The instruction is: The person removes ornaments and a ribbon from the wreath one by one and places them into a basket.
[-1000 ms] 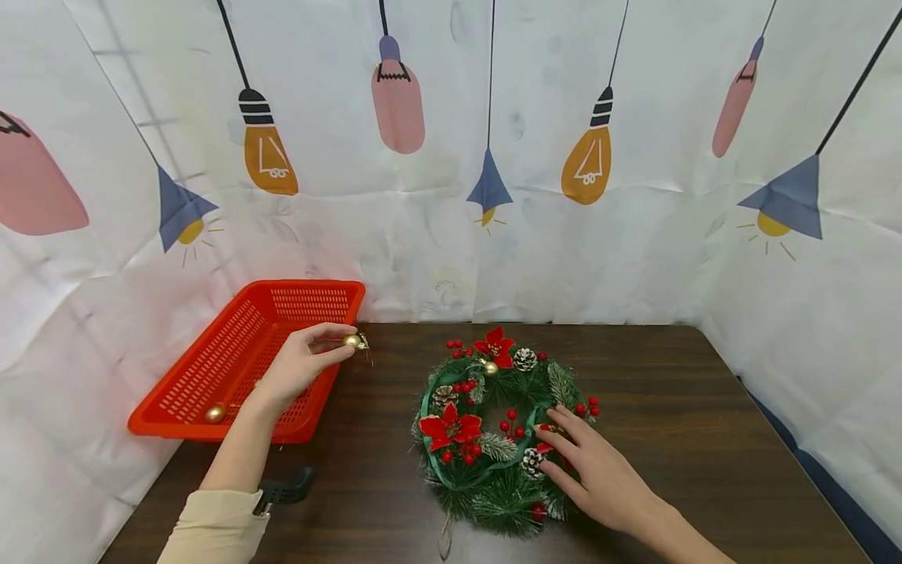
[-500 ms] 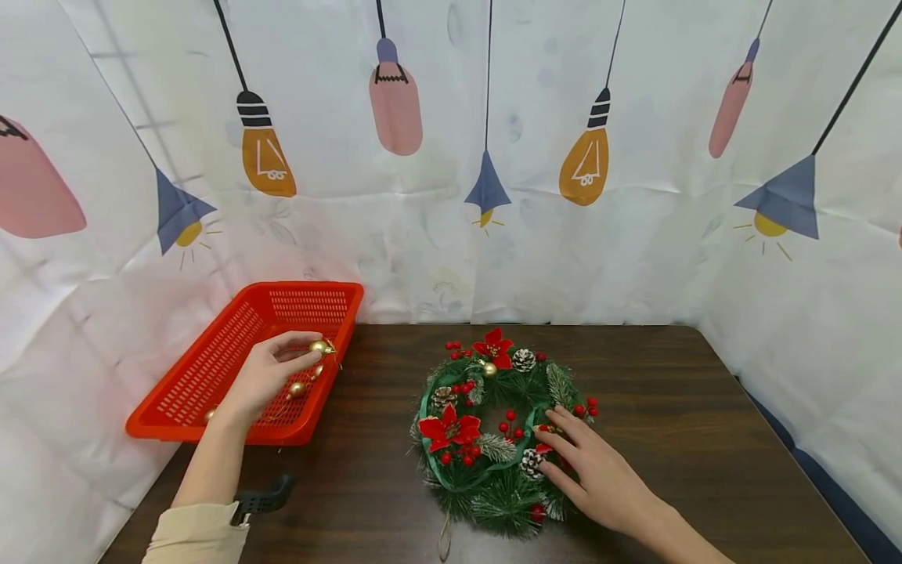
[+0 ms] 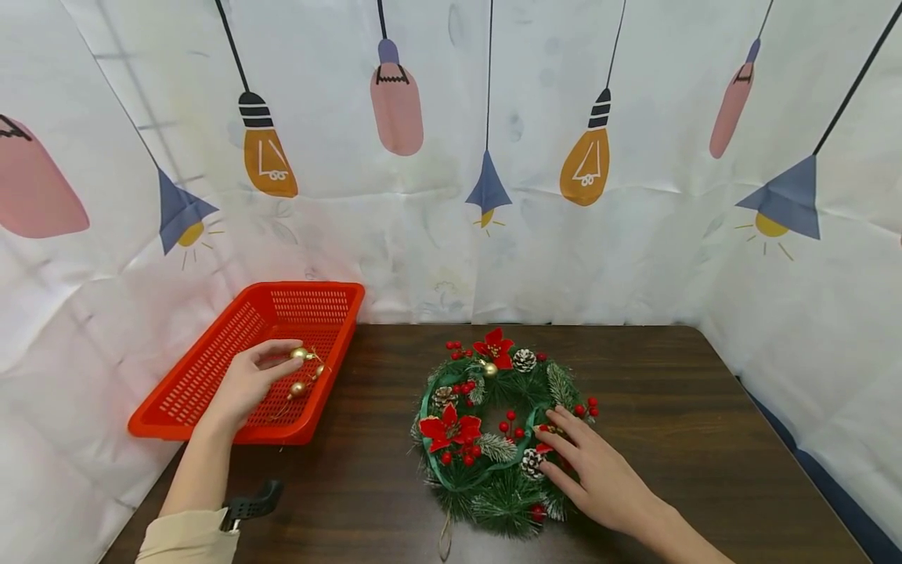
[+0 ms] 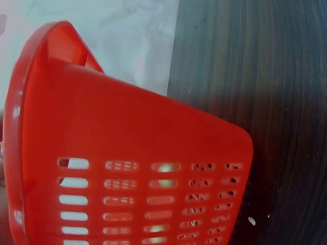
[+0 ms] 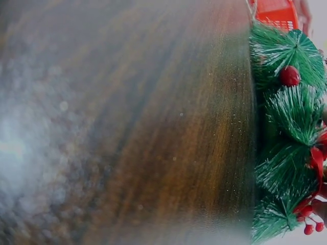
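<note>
Over the red basket [image 3: 313, 427], my left hand [image 3: 243, 384] pinches a small gold ball ornament [image 3: 299, 353] between thumb and fingers. More gold ornaments [image 3: 297, 388] lie in the basket just below it. The basket's slotted wall [image 4: 127, 132] fills much of the left wrist view and hides most of that hand. With fingers spread, my right hand [image 3: 599, 470] rests on the right side of a green Christmas wreath [image 3: 486, 486]. The wreath bears red poinsettias [image 3: 451, 428], pinecones [image 3: 524, 359], red berries, a green ribbon and a gold ball [image 3: 489, 368] near its top.
The dark wooden table [image 3: 676, 407] extends right of the wreath, and a strip of it separates basket and wreath. A white curtain [image 3: 437, 235] printed with lamps stands behind. A twine loop [image 3: 445, 540] hangs from the wreath's near edge.
My left hand has moved left from beyond the basket's right rim to above its inside, still pinching the gold ball ornament. The right hand and wreath stay put.
</note>
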The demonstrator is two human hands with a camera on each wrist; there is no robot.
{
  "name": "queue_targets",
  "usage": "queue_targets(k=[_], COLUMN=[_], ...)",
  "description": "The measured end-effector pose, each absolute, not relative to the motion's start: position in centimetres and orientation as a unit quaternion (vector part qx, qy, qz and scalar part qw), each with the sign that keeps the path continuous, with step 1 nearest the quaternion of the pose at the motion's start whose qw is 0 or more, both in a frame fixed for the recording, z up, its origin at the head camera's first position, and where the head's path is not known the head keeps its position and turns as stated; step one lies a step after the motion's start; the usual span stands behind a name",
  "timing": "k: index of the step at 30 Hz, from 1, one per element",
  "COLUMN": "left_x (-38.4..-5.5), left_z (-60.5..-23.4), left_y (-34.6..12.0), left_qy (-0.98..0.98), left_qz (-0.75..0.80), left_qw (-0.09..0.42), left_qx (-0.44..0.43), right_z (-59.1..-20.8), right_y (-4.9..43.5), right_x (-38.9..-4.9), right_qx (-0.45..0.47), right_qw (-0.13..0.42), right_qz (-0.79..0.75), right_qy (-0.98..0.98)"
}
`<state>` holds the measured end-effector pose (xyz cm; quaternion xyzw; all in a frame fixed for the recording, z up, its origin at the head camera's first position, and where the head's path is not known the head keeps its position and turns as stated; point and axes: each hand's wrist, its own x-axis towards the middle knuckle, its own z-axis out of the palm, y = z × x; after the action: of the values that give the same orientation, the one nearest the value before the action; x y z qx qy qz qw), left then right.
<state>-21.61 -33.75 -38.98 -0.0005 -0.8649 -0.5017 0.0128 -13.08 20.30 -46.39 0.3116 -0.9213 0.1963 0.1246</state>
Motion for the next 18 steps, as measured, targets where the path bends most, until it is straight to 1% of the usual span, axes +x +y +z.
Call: queue_targets(k=[13,18], left_x=[-21.1,-20.9], left_z=[-38.9,-39.0], left_y=[-34.9,-35.3], left_qy=[-0.871,-0.874], left_qz=[-0.489,-0.484], left_qw=[0.028,0.019], left_qx=[0.024,0.026], right_z=[-46.3,-46.3], right_y=[20.2,20.3], right_x=[-13.1,-13.1], right_qx=[0.310,0.309], right_qw=[0.119,0.118], right_qz=[0.200,0.198], right_qy=[-0.922,-0.923])
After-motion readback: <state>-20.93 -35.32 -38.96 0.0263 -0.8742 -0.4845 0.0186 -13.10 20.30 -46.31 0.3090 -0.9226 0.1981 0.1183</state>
